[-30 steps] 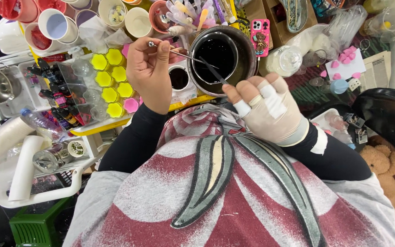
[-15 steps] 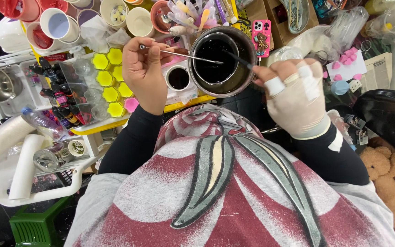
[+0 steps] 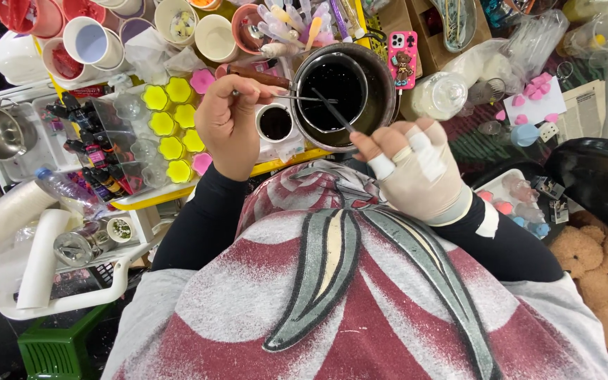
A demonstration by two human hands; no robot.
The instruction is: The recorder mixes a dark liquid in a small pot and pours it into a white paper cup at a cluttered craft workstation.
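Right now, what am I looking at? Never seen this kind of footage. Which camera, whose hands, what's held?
There is no machine: a person works with two bare hands. The one camera sits on their head and looks straight down, so their grey and red shirt fills the bottom of the picture.

The left hand holds a thin metal tool that reaches into a metal pot of dark liquid. The right hand, wrapped in pale bandage with taped fingers, holds a dark stick whose end is also in the pot.

Around the pot lie a small cup of dark liquid, yellow moulds, a pink phone and many cups.
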